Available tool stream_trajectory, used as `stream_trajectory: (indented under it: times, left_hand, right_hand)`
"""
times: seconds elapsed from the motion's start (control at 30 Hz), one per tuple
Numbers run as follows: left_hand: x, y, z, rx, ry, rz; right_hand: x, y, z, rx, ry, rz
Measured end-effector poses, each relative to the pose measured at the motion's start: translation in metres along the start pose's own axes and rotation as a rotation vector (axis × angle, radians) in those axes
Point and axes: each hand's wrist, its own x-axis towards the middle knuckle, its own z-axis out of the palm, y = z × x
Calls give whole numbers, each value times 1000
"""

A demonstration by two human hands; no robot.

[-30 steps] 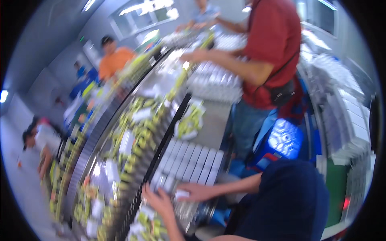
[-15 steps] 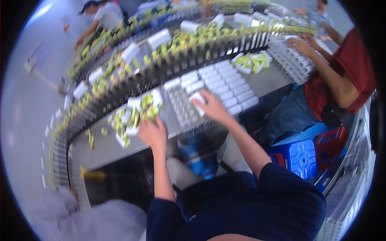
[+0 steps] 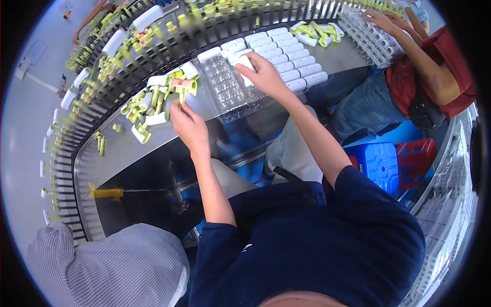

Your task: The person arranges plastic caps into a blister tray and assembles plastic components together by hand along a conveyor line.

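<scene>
- Left hand (image 3: 188, 124) curls its fingers into a heap of yellow-green and white plastic tubes (image 3: 153, 105) on the steel bench (image 3: 123, 148); its grasp cannot be told.
- Right hand (image 3: 263, 75) closes around 1 white oblong capsule (image 3: 245, 65) above the clear plastic blister tray (image 3: 225, 87).
- Rows of white capsules (image 3: 286, 56) lie just beside it.

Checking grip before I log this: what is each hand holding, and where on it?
Right hand grips a white capsule-shaped piece around its end, over the clear tray. Left hand reaches into the yellow-green parts; grip unclear.
</scene>
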Motion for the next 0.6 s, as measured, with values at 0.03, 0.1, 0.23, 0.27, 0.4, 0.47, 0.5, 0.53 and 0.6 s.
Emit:
stream_trajectory:
  times: [0.03,0.1,0.23,0.27,0.4,0.47,0.5,0.53,0.6]
  left_hand:
    - [-1,6,-2,-99,-19,-5]
    - [-9,21,-14,-163,-93,-78]
    - [-16,37,-25,-236,-182,47]
    - [-16,35,-27,-203,-213,150]
    - [-11,47,-38,-146,-316,249]
    - [-7,48,-40,-124,-327,303]
    - [-7,51,-38,-127,-317,348]
    - [-7,52,-35,-130,-306,393]
    - [-5,49,-33,-137,-300,408]
  right_hand:
    - [-2,-5,3,6,9,-42]
    - [-5,-21,7,-5,-91,35]
    - [-6,-52,25,38,-171,73]
    - [-6,-60,24,-116,-254,130]
    - [-9,-73,26,35,-414,151]
    - [-15,-80,30,90,-467,243]
    - [-19,-88,32,99,-455,308]
    - [-21,-85,32,98,-454,313]
    - [-22,-78,36,118,-416,239]
